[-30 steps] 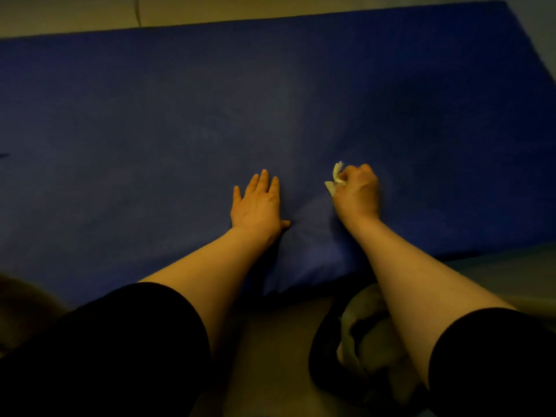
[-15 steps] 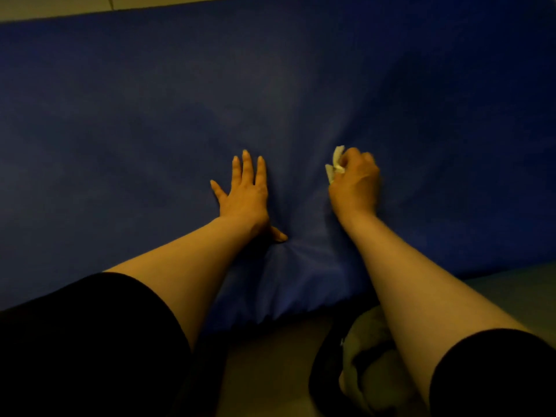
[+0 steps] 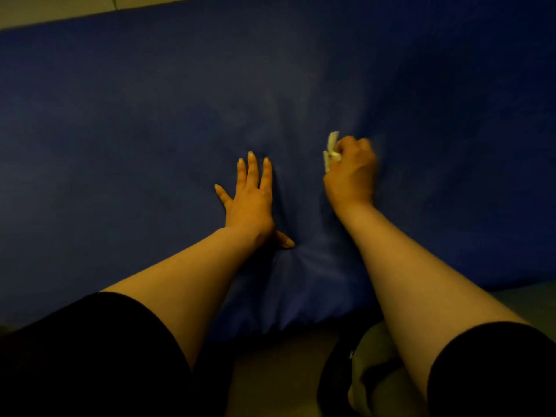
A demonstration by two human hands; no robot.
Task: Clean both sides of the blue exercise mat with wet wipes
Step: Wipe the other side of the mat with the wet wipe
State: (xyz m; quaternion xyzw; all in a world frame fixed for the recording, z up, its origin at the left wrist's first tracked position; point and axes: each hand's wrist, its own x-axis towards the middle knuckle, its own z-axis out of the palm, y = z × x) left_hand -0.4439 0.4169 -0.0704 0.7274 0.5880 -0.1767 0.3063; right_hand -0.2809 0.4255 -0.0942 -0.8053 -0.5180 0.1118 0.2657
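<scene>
Blue exercise mat (image 3: 150, 115) lay spread on the floor; left hand (image 3: 251, 203), fingers straight, pinned it flat while right hand (image 3: 350, 173) clenched a wet wipe (image 3: 331, 150), best stroked firmly away from the brace.

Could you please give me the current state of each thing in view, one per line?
Blue exercise mat: spread on the floor, bunched between the hands.
Crumpled white wet wipe: pressed on the mat.
Left hand: flat, fingers straight, pressing the mat.
Right hand: curled around the wipe.
</scene>
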